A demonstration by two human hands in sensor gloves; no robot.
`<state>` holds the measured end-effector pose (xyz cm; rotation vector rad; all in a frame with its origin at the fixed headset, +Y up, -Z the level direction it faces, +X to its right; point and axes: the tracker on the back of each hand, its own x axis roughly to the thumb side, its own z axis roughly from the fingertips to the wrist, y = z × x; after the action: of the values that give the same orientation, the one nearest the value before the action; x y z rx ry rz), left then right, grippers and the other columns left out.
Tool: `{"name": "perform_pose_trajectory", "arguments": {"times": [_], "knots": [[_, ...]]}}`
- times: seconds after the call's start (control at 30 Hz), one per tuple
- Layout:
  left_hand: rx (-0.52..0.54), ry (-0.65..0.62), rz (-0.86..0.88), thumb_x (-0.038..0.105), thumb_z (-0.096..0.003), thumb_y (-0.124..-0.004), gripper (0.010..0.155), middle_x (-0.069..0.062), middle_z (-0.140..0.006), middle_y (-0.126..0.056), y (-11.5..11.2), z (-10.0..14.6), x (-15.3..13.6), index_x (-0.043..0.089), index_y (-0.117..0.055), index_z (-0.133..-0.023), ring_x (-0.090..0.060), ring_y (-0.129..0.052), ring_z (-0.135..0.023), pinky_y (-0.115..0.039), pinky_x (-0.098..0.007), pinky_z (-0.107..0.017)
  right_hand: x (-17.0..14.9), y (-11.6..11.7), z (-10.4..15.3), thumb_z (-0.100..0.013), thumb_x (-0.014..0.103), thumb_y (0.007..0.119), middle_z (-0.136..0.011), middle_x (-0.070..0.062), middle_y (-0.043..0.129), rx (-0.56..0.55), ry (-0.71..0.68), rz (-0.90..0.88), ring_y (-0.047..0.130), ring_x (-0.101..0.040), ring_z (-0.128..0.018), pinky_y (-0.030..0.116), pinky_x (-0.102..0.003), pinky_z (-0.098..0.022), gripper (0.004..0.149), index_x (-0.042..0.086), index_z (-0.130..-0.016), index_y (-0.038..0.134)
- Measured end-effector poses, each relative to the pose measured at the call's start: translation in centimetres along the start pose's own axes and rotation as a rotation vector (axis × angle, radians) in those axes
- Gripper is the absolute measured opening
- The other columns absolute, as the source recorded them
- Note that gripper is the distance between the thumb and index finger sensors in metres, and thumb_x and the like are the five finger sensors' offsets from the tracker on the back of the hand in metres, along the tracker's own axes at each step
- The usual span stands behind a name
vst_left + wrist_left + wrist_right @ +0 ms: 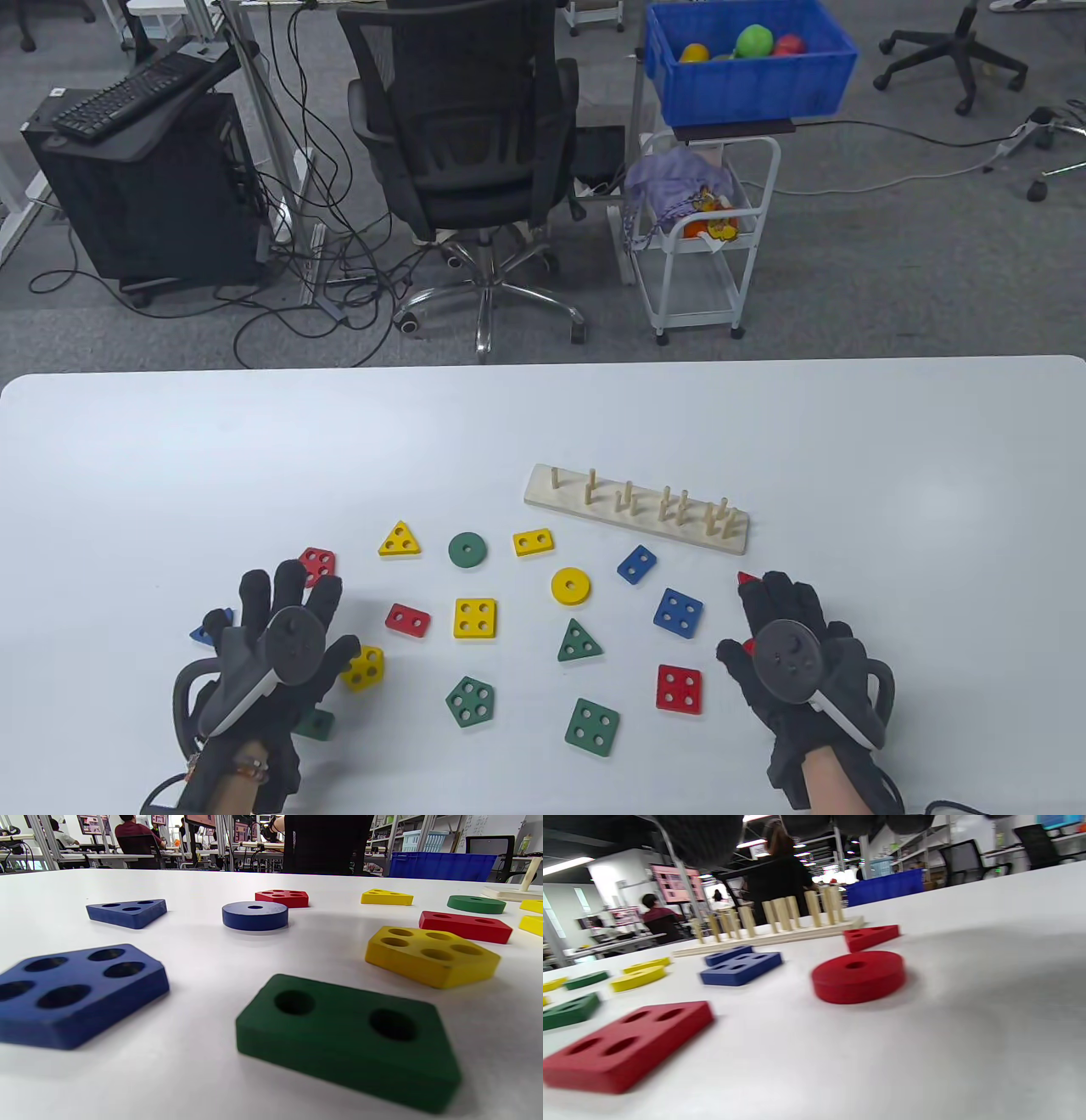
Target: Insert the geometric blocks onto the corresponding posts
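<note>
both hands hover flat over the bench (170, 441), fingers spread, holding nothing. the right grip (793, 645) sits right above a red disc (857, 976), with the peg board (636, 508) just ahead of it and to its left. the left grip (271, 637) covers several blocks. best bet: pinch the disc by its rim, keep it level, and line the hole over the single peg.

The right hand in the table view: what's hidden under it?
Under the right hand lie a red round block and a red triangle, clear in the right wrist view. Anything nearer the palm stays covered.
</note>
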<state>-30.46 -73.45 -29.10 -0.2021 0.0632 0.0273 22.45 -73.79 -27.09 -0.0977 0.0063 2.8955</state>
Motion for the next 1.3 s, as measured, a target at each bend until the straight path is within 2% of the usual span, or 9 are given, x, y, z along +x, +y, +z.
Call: {"name": "perform_pose_trajectory", "arguments": {"times": [0.17, 0.3, 0.47, 0.63, 0.8, 1.0, 1.07, 1.17, 1.3], "knots": [[-0.008, 0.008, 0.000, 0.072, -0.0458, -0.049, 0.074, 0.009, -0.125, -0.006, -0.1, -0.1, -0.4, 0.050, -0.024, -0.112, -0.032, -0.007, -0.117, -0.018, -0.069, -0.079, -1.2, -0.1, -2.8, -0.050, 0.041, 0.076, -0.104, -0.022, 0.064, 0.035, 0.213, 0.004, 0.070, -0.050, -0.090, 0.063, -0.068, -0.057, 0.060, 0.013, -0.101, 0.061], [-0.017, 0.025, 0.009, 0.071, -0.0462, -0.049, 0.074, 0.008, -0.125, -0.006, -0.3, 0.0, -0.8, 0.049, -0.024, -0.112, -0.032, -0.008, -0.117, -0.018, -0.069, -0.079, -0.5, 0.3, -6.5, -0.048, 0.040, 0.081, -0.099, -0.021, 0.073, 0.137, 0.291, 0.150, 0.083, -0.047, -0.080, 0.070, -0.064, -0.053, 0.058, 0.013, -0.097, 0.067], [-0.019, 0.041, 0.013, 0.071, -0.0465, -0.049, 0.073, 0.008, -0.125, -0.007, -0.3, -0.1, -1.2, 0.049, -0.026, -0.112, -0.032, -0.009, -0.117, -0.019, -0.069, -0.079, 0.9, 1.5, -9.3, -0.042, 0.048, 0.084, -0.096, -0.021, 0.078, 0.195, 0.319, 0.316, 0.088, -0.047, -0.077, 0.071, -0.064, -0.053, 0.065, 0.012, -0.095, 0.071], [-0.043, 0.050, 0.005, 0.070, -0.0471, -0.050, 0.073, 0.011, -0.124, -0.007, -0.7, -0.5, -1.5, 0.048, -0.027, -0.113, -0.029, -0.009, -0.117, -0.019, -0.068, -0.079, 1.8, 1.9, -9.9, -0.039, 0.039, 0.090, -0.088, -0.018, 0.086, 0.168, 0.314, 0.382, 0.096, -0.039, -0.070, 0.077, -0.061, -0.051, 0.057, 0.015, -0.089, 0.078], [-0.058, 0.047, 0.004, 0.069, -0.0476, -0.051, 0.072, 0.012, -0.124, -0.007, -0.9, -0.7, -1.4, 0.048, -0.029, -0.112, -0.027, -0.008, -0.117, -0.019, -0.067, -0.080, 1.1, 1.7, -9.9, -0.039, 0.043, 0.089, -0.093, -0.010, 0.083, 0.181, 0.288, 0.375, 0.088, -0.040, -0.079, 0.073, -0.064, -0.054, 0.055, 0.020, -0.088, 0.076], [-0.054, 0.044, 0.004, 0.068, -0.0477, -0.051, 0.071, 0.011, -0.124, -0.006, -0.9, -0.6, -1.3, 0.048, -0.029, -0.112, -0.028, -0.009, -0.117, -0.019, -0.067, -0.080, 1.3, 1.7, -10.0, -0.034, 0.044, 0.093, -0.087, -0.011, 0.088, 0.109, 0.150, 0.417, 0.094, -0.035, -0.068, 0.078, -0.060, -0.050, 0.057, 0.019, -0.084, 0.080], [-0.052, 0.044, 0.013, 0.068, -0.0477, -0.051, 0.071, 0.010, -0.124, -0.006, -0.8, -0.6, -1.4, 0.048, -0.029, -0.113, -0.029, -0.009, -0.117, -0.019, -0.067, -0.080, 1.8, 0.7, -9.8, -0.033, 0.043, 0.094, -0.088, -0.011, 0.087, 0.017, 0.097, 0.391, 0.094, -0.034, -0.066, 0.078, -0.059, -0.049, 0.058, 0.019, -0.084, 0.080], [-0.053, 0.046, 0.019, 0.068, -0.0477, -0.051, 0.072, 0.010, -0.124, -0.006, -0.7, -0.6, -1.5, 0.048, -0.029, -0.113, -0.029, -0.008, -0.117, -0.019, -0.068, -0.080, 4.0, -1.7, -10.0, -0.034, 0.042, 0.093, -0.090, -0.010, 0.085, -0.048, -0.019, 0.288, 0.093, -0.034, -0.068, 0.076, -0.060, -0.050, 0.058, 0.020, -0.085, 0.078], [-0.059, 0.053, 0.016, 0.068, -0.0477, -0.052, 0.071, 0.010, -0.124, -0.006, -0.8, -0.7, -1.6, 0.048, -0.029, -0.112, -0.029, -0.008, -0.117, -0.019, -0.067, -0.080, 8.3, -3.9, -11.5, -0.035, 0.042, 0.093, -0.092, -0.008, 0.083, -0.082, -0.139, 0.263, 0.090, -0.034, -0.072, 0.072, -0.063, -0.055, 0.058, 0.021, -0.086, 0.077]]}}
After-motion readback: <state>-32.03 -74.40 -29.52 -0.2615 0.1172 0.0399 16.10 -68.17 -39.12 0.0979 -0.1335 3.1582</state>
